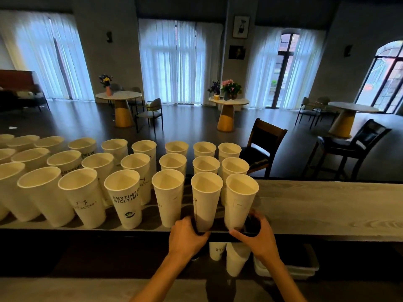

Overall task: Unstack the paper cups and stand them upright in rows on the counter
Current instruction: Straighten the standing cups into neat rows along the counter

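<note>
Fingers of both our hands curl round the bases of the two nearest cups, setting them at the right end of the front row.

Our left hand (188,235) grips the foot of one cup (206,199); our right hand (257,233) holds the next cup (239,200) beside it. Three rows of upright cups (124,195) already fill the counter (327,205) leftward, so we judge most of the job done. Below the counter edge a few leftover cups (236,258) wait, seemingly nested, and bare counter remains to the right.
</note>
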The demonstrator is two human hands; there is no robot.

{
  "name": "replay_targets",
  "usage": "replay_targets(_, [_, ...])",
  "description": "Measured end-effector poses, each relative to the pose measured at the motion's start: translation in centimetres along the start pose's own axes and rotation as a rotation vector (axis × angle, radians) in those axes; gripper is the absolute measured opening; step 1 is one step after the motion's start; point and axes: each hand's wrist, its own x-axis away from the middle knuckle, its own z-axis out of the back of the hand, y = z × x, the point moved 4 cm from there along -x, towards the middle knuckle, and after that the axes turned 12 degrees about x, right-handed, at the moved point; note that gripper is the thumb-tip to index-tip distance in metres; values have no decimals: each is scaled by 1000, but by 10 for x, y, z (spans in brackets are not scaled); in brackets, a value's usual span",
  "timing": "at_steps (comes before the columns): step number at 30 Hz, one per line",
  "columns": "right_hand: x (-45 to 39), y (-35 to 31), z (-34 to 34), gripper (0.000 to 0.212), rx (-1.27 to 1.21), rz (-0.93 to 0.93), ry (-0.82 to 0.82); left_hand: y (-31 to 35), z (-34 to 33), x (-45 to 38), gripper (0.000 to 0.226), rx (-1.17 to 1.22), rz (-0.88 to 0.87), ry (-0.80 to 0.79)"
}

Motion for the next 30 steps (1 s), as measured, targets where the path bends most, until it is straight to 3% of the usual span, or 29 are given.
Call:
replay_targets(2, [22, -3, 5, 90, -128, -70, 146, -5, 9, 11, 51, -16, -6, -15])
replay_targets(5, [64, -15, -10, 54, -180, -191, 346, -23, 44, 29, 31, 6, -33, 18])
replay_targets(9, [98, -54, -68, 40, -91, -113, 280, -64, 116, 41, 25, 90, -25, 140])
replay_targets(13, [103, -115, -129, 60, 27, -67, 120, -109, 179, 34, 42, 122, 73, 222])
replay_targets(17, [87, -153, -157, 86, 110, -148, 106, -129, 196, 18, 72, 96, 123, 141])
replay_targets(21, [72, -164, -168, 90, 220, -181, 57, -124, 194, 0, 95, 46, 93, 129])
replay_targets(24, [65, -164, -167, 95, 258, -219, 67, -122, 188, -12, 95, -17, 94, 106])
replay_targets(30, [54, -164, -169, 90, 261, -178, 44, -120, 182, -26, 72, -78, 68, 86])
